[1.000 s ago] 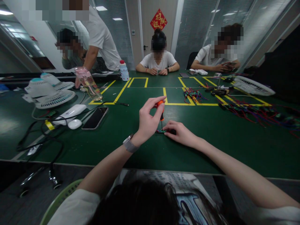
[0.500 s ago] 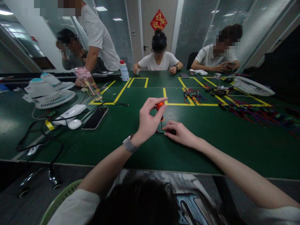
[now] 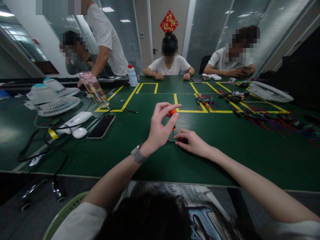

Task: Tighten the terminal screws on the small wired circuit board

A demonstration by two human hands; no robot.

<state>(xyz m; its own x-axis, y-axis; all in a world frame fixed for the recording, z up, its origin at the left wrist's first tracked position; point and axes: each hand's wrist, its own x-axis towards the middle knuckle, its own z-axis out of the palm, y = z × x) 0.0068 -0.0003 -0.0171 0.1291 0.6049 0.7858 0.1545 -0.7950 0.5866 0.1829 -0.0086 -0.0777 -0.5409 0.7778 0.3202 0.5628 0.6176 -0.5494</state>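
My left hand grips an orange-and-black screwdriver by its handle, thumb and fingers closed around it. The screwdriver stands upright, its thin shaft reaching down to a small green circuit board on the table. With fingertips pinched at the board's right end, my right hand holds it against the green tabletop. My fingers partly cover that end of the board. Whether the tip sits in a screw is too small to make out.
Left of my hands lie a phone, a white mouse-shaped item, black cables and white fans. A pink bottle stands behind them. Wired circuit boards lie to the right on the yellow-taped table. Several people are around it.
My left hand and the screwdriver have shifted slightly right and the grip has turned a little. My right hand stays put. The person opposite has lowered a hand to the table.
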